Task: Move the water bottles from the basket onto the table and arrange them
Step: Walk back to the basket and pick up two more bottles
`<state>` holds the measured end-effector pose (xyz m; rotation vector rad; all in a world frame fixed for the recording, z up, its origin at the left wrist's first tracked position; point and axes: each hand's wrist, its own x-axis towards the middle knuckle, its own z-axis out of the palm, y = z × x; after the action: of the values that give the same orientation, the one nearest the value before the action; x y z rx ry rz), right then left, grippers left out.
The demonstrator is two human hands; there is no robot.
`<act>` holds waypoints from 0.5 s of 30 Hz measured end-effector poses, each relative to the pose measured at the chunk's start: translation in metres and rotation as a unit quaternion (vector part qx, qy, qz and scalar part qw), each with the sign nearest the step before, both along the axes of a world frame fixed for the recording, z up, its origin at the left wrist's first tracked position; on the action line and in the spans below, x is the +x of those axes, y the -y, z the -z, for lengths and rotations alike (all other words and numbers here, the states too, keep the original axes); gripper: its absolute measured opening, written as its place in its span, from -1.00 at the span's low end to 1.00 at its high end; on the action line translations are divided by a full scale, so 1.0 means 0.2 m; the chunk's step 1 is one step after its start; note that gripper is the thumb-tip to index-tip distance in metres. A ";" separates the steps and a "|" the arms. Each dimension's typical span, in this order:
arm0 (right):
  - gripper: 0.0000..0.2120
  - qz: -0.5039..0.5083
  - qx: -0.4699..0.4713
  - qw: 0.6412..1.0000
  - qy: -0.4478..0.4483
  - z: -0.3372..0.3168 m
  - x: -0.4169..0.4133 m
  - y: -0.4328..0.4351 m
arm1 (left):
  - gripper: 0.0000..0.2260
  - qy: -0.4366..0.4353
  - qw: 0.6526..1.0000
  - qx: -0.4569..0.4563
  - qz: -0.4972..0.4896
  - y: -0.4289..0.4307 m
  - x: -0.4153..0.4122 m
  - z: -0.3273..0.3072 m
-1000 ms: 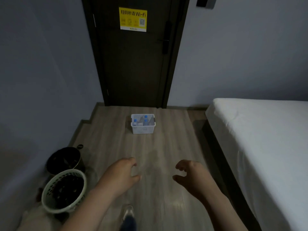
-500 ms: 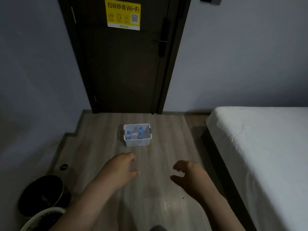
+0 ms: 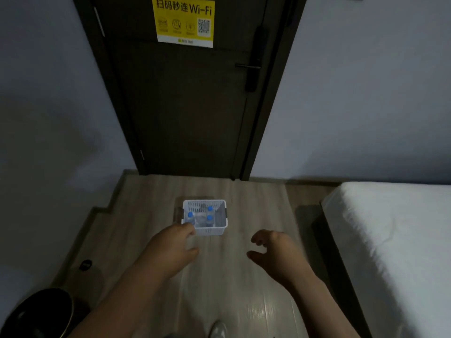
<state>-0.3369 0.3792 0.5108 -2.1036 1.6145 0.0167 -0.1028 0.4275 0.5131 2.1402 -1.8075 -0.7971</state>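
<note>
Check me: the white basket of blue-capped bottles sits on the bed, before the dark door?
No: the head view shows the white basket of blue-capped bottles on the floor before the dark door, not on the bed.

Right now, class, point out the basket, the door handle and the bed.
basket (image 3: pixel 212 231): head view, on its front wall.
door handle (image 3: pixel 247 66): head view, on the lever.
bed (image 3: pixel 390 240): head view, on the white mattress top.
</note>
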 end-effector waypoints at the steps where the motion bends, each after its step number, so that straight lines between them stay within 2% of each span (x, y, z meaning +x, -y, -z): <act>1: -0.65 -0.006 0.005 1.000 -0.002 0.01 0.01 0.07 | -0.73 -0.002 1.000 0.003 -0.005 0.05 0.01 0.02; 8: -0.66 -0.017 0.033 0.999 -0.009 0.10 0.09 0.45 | -0.73 -0.006 0.999 0.037 -0.018 0.39 0.13 0.14; 15: -0.67 -0.007 0.049 0.998 -0.030 0.21 0.29 0.84 | -0.85 -0.031 0.998 0.053 -0.001 0.83 0.35 0.26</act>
<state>-0.2789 0.2115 0.4687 -2.0578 1.6003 0.1613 -0.0328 0.2616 0.4614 2.1552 -1.7698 -0.9694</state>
